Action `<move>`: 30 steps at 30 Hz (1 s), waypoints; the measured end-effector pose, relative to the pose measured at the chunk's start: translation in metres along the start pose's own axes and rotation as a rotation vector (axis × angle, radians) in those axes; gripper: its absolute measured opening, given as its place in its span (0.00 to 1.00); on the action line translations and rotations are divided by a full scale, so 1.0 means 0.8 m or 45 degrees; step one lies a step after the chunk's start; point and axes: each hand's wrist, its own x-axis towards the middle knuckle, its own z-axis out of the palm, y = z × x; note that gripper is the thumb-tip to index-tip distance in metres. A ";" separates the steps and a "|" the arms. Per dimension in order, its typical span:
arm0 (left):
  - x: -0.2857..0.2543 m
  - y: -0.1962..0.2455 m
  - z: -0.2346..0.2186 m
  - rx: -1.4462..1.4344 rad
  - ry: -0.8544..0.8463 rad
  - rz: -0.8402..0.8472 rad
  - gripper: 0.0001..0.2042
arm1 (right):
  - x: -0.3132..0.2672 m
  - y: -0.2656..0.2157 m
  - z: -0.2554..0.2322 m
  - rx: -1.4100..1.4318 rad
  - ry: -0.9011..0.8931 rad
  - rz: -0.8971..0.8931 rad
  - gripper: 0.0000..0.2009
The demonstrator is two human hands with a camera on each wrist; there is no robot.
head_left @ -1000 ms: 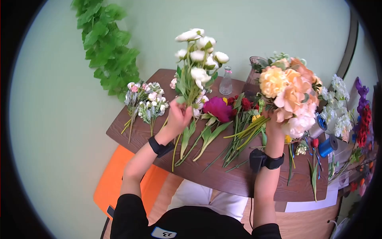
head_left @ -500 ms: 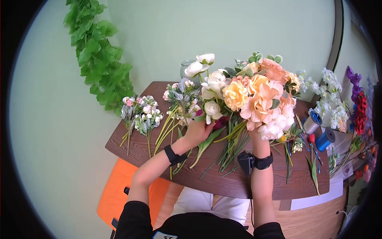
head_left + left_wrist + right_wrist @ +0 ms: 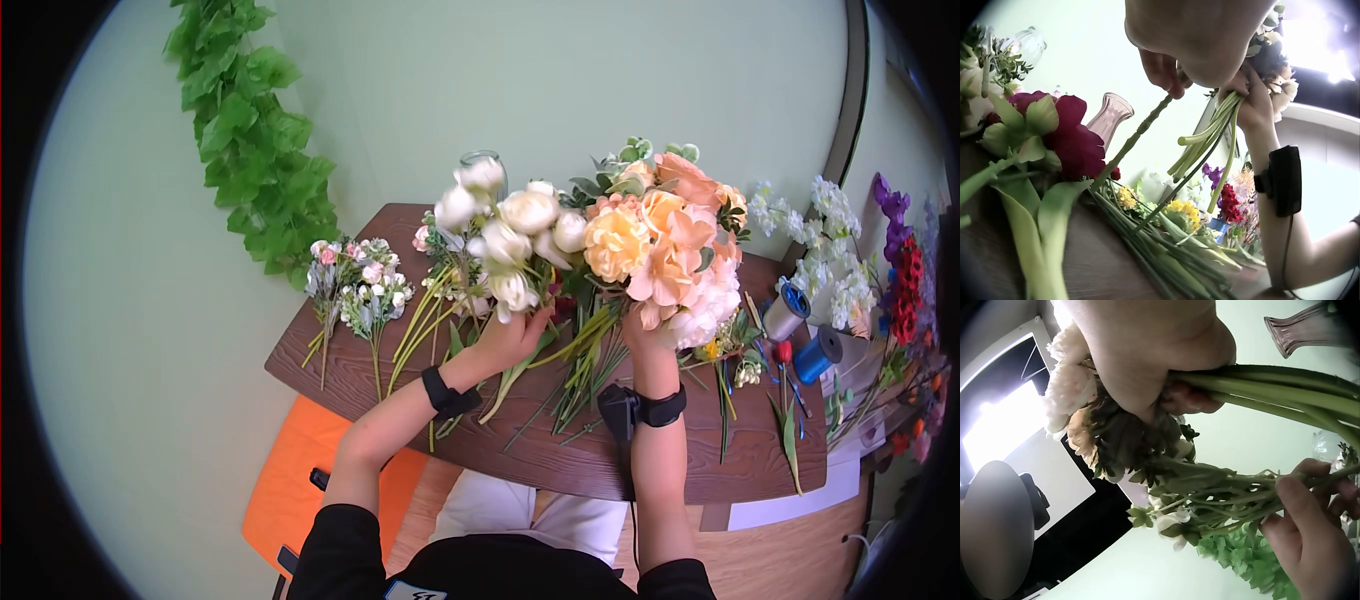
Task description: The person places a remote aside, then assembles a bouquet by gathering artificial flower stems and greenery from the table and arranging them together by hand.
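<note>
The dark brown, wood-grained table [image 3: 570, 462] looks grooved and matt. Over it, the round, cloth-like peach-and-yellow bouquet [image 3: 665, 250] and the bunch of cloth-like white flowers [image 3: 528, 212] look matt; near its right end, the cylindrical, plastic-looking blue spool [image 3: 818, 352] looks smooth and glossy.

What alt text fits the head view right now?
A person's left hand holds white flowers beside the peach-and-pink bouquet in their right hand. More flowers and two spools are on the brown wooden table below.

Around me the light is bright and even; the white flowers [image 3: 528, 212] blur, the head view bows toward dark edges, and glare [image 3: 1325, 50] whitens patches of both wrist views.
</note>
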 end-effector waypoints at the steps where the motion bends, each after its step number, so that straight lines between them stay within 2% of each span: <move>1: -0.004 0.001 -0.002 -0.168 -0.061 -0.142 0.09 | 0.001 -0.005 0.003 0.284 -0.023 0.119 0.19; 2: -0.002 0.006 -0.005 -0.167 -0.058 -0.143 0.09 | 0.003 -0.010 0.006 0.568 -0.046 0.238 0.18; 4: 0.002 0.010 -0.010 -0.443 -0.097 -0.060 0.08 | 0.009 -0.021 0.009 1.138 -0.093 0.481 0.17; 5: 0.002 0.012 -0.010 -0.441 -0.094 -0.063 0.08 | 0.016 -0.032 0.007 1.255 0.011 0.489 0.17; 6: 0.001 0.013 -0.008 -0.557 -0.029 -0.065 0.08 | 0.036 -0.074 -0.008 0.908 -0.174 0.388 0.14; 7: 0.000 0.015 -0.008 -0.674 0.036 -0.068 0.08 | 0.047 -0.106 -0.006 0.775 -0.069 0.430 0.11; 8: 0.001 0.019 -0.009 -0.673 0.037 -0.069 0.08 | 0.054 -0.138 0.004 0.640 0.036 0.470 0.13; 9: 0.003 0.025 -0.012 -0.751 0.081 -0.050 0.08 | 0.064 -0.169 0.011 0.703 0.197 0.668 0.10; 10: 0.006 0.029 -0.014 -0.829 0.124 -0.031 0.08 | 0.072 -0.192 0.009 0.770 0.168 0.624 0.09; 12: 0.009 0.030 -0.018 -0.866 0.160 -0.072 0.08 | 0.078 -0.184 0.002 0.858 0.149 0.424 0.08; 17: 0.024 0.028 -0.029 -0.878 0.236 -0.073 0.08 | 0.088 -0.183 -0.008 0.931 0.338 0.526 0.07; 20: 0.038 0.034 -0.043 -0.889 0.180 -0.045 0.09 | 0.088 -0.178 -0.012 0.910 0.278 0.522 0.07; 23: 0.053 0.041 -0.050 -0.892 0.262 -0.060 0.12 | 0.091 -0.196 -0.009 0.856 0.098 0.570 0.08; 25: 0.067 0.049 -0.053 -0.877 0.248 -0.056 0.13 | 0.085 -0.176 -0.011 0.816 0.072 0.570 0.06; 26: 0.076 0.055 -0.053 -0.872 0.236 -0.054 0.15 | 0.086 -0.167 -0.011 0.766 0.044 0.571 0.09; 27: 0.081 0.063 -0.053 -0.979 0.215 -0.104 0.11 | 0.081 -0.162 -0.009 0.801 0.051 0.571 0.07; 28: 0.084 0.069 -0.052 -0.988 0.211 -0.098 0.11 | 0.079 -0.159 -0.009 0.734 -0.010 0.490 0.07; 30: 0.090 0.080 -0.045 -0.967 0.124 -0.162 0.11 | 0.081 -0.177 -0.003 0.656 0.000 0.501 0.06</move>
